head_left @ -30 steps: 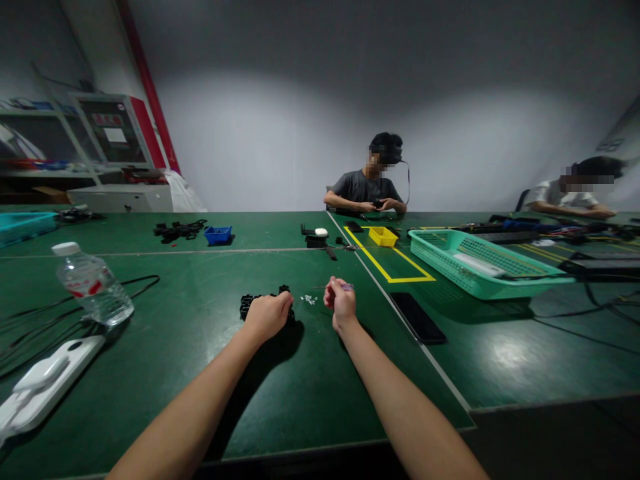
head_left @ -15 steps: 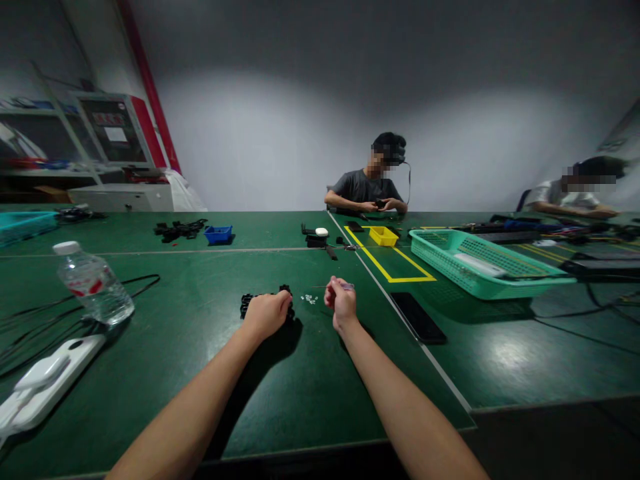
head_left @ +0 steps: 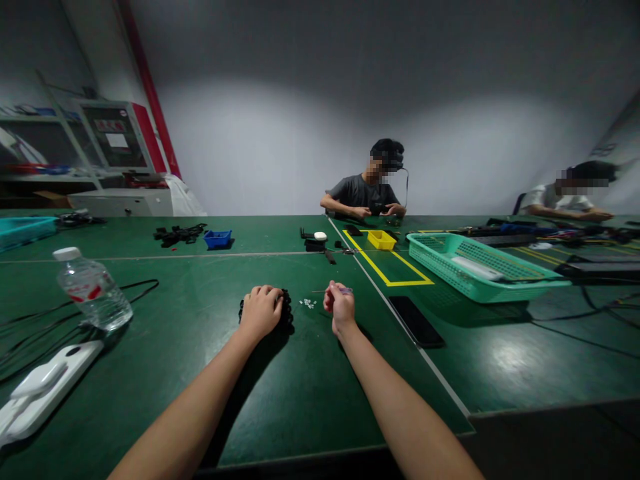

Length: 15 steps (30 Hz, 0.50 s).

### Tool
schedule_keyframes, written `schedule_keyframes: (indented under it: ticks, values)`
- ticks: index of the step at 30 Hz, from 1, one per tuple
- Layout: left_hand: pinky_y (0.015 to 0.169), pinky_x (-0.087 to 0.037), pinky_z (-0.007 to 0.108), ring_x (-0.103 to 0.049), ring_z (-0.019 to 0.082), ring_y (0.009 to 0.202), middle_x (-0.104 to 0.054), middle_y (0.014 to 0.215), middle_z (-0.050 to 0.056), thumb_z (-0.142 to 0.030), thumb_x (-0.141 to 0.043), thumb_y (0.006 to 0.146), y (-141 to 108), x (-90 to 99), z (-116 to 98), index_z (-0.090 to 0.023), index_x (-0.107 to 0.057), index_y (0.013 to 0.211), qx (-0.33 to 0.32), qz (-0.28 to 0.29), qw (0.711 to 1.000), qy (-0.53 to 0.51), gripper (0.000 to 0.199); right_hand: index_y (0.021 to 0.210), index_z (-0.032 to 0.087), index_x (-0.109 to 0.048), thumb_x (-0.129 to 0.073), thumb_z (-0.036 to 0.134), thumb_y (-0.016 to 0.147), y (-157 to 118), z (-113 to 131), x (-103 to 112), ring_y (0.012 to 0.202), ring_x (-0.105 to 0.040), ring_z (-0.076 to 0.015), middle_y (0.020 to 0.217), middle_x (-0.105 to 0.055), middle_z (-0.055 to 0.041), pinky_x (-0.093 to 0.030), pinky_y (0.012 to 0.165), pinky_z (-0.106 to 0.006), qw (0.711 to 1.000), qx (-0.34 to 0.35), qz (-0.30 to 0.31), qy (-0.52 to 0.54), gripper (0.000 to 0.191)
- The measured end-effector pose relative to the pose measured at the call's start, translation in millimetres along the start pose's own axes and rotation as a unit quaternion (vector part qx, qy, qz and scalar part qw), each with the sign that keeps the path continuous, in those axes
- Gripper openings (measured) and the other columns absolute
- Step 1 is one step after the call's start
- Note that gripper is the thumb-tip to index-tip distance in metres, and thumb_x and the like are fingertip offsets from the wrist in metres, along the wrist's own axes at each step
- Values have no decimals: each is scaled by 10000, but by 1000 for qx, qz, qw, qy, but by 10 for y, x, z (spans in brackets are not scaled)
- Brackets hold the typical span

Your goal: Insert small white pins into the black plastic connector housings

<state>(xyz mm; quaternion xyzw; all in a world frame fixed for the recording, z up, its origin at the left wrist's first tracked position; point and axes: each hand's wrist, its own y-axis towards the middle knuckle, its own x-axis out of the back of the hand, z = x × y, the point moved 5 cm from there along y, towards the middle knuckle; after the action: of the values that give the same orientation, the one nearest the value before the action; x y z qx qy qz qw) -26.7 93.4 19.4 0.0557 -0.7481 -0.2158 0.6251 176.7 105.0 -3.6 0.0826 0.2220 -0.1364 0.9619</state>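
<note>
My left hand (head_left: 262,309) lies over a cluster of black parts (head_left: 287,309) on the green table, its fingers spread a little across the top and covering much of it. To the right, my right hand (head_left: 340,307) is closed around a thin screwdriver-like tool (head_left: 346,291), whose slim shaft points left. Several small white pieces (head_left: 308,304) lie on the table between the two hands.
A water bottle (head_left: 94,290) and a white power strip (head_left: 55,387) are at the left. Right of my hands lie a black phone (head_left: 417,321) and a green basket (head_left: 480,289). Farther back are a blue bin (head_left: 218,240), a yellow bin (head_left: 381,241) and two people.
My left hand has shifted slightly left over the black parts, and its fingers have opened from a closed grip. The right hand has barely moved and keeps hold of the tool.
</note>
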Motion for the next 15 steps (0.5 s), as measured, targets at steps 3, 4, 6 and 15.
schedule_keyframes:
  ticks: [3, 4, 6, 15]
  values:
    - [902, -368, 415, -464, 287, 1155, -620, 1215, 76, -410, -398, 960, 13, -47, 12, -273, -641, 1147, 10, 26, 1000, -2, 337, 600, 191, -497, -700, 455, 703, 20, -10, 19, 349, -396, -61, 422, -459, 75, -270, 331, -170, 1000, -1, -6, 0, 348]
    - [906, -366, 423, -464, 291, 1158, -621, 1219, 78, -420, -386, 963, 20, -55, 13, -274, -637, 1157, 14, 34, 999, 0, 350, 600, 191, -497, -699, 455, 703, 27, -15, 24, 347, -395, -60, 421, -457, 76, -270, 329, -169, 1000, -1, -7, 0, 348]
    - [909, -367, 435, -468, 298, 1159, -625, 1218, 81, -436, -364, 967, 38, -59, 16, -273, -632, 1166, 21, 47, 999, 5, 372, 600, 191, -497, -699, 454, 704, 39, -26, 30, 346, -394, -58, 421, -457, 76, -271, 327, -167, 1000, -3, -8, 1, 348]
    - [886, -407, 508, -524, 326, 1122, -648, 1202, 99, -472, -259, 972, 186, -134, 38, -275, -627, 1159, 33, 141, 989, 28, 457, 605, 194, -490, -695, 458, 712, 65, -65, 48, 334, -379, -55, 418, -445, 81, -267, 314, -165, 1000, -8, -19, 0, 351]
